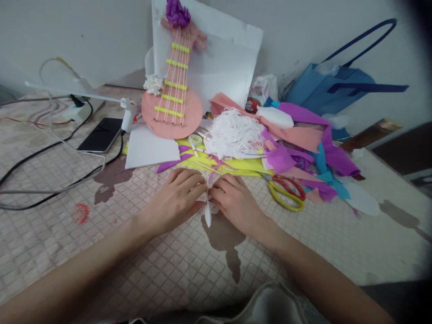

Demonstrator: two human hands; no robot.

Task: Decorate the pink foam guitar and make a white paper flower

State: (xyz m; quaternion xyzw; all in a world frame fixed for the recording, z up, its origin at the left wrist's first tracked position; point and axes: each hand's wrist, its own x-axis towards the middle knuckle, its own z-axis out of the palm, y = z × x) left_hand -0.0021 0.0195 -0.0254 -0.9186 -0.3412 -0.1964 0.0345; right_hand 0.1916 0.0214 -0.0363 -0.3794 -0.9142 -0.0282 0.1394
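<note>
My left hand [184,192] and my right hand [236,198] meet in front of me, just above the patterned tablecloth, fingers closed in a pinch. Between the fingertips is a slim white piece with a spoon-like lower end [208,216]. Its upper part is largely covered by my fingers, so its exact kind does not show. Just beyond my hands lie yellow paper [243,164], purple scraps [178,162] and short white sticks. To the right of my right hand, scissors [286,194] with red and yellow handles rest on the cloth.
A pink paper guitar shape [172,114] with yellow strips leans on a white board [232,49]. White string [234,135] is heaped amid colored scraps. At left are a glue gun [128,114], phone [101,135] and cables. A blue bag [313,92] stands right.
</note>
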